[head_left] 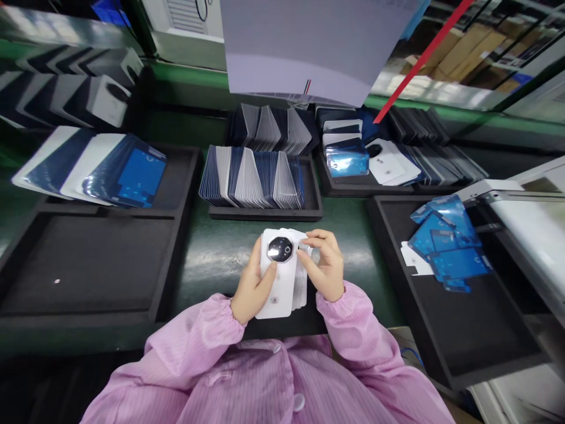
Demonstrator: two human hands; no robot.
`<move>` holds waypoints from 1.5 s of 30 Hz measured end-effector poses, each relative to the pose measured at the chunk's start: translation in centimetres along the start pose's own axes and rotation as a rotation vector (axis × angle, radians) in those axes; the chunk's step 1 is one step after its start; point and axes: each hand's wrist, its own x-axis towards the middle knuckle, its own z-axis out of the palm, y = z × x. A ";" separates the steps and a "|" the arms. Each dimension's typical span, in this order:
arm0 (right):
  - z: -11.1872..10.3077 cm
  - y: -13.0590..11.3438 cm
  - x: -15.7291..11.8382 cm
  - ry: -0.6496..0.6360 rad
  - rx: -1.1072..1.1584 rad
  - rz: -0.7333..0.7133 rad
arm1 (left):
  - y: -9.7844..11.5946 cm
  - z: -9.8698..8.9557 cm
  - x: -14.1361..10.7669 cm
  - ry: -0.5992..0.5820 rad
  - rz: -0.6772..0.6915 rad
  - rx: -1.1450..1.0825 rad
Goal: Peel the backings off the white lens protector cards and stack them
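A small fanned stack of white phone back covers (282, 282) is held over the front of the bench, close to my body. The front cover bears a round black camera ring (280, 249) near its top. My left hand (255, 288) is closed around the left edge of the stack, its thumb lying on the front cover below the camera ring. My right hand (326, 264) is closed in a pinch at the top right of the stack, with thumb and forefinger at the edge of a rear cover. The exact contact of those fingertips is partly hidden.
Ahead stands a black tray (265, 213) packed with upright covers. Blue films (454, 241) lie in a right-hand tray (477, 330). White and blue sheets (95, 165) lean over the left tray (88, 265). A large white sheet (318, 47) hangs above the bench.
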 end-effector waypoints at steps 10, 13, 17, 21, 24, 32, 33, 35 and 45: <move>0.2 -0.2 -0.2 -0.076 0.077 0.160 | 0.3 0.1 -0.7 -0.099 -0.013 0.213; 0.3 -0.7 -0.2 -0.045 -0.023 0.055 | 0.2 0.0 -0.7 -0.114 -0.073 0.172; 0.5 -1.1 -0.4 0.009 -0.094 -0.126 | -0.2 0.0 -0.6 -0.118 -0.078 0.093; 0.6 -1.1 -0.7 0.008 -0.112 -0.336 | -0.5 0.0 -0.4 -0.087 0.000 0.042; 0.7 -1.3 -1.2 -0.009 -0.099 -0.452 | -0.6 -0.1 -0.1 -0.065 0.025 0.028; 1.1 -1.7 -1.9 -0.082 -0.021 -0.576 | -0.1 -0.2 0.4 -0.035 0.041 -0.023; 1.1 -1.7 -2.0 -0.082 -0.017 -0.573 | 0.0 -0.2 0.4 -0.028 0.046 -0.021; 1.1 -1.7 -1.9 -0.083 -0.013 -0.563 | 0.1 -0.2 0.4 -0.010 0.053 -0.011; 1.3 -1.7 -1.7 -0.157 0.117 -0.556 | -0.3 -0.2 0.2 0.039 0.083 0.027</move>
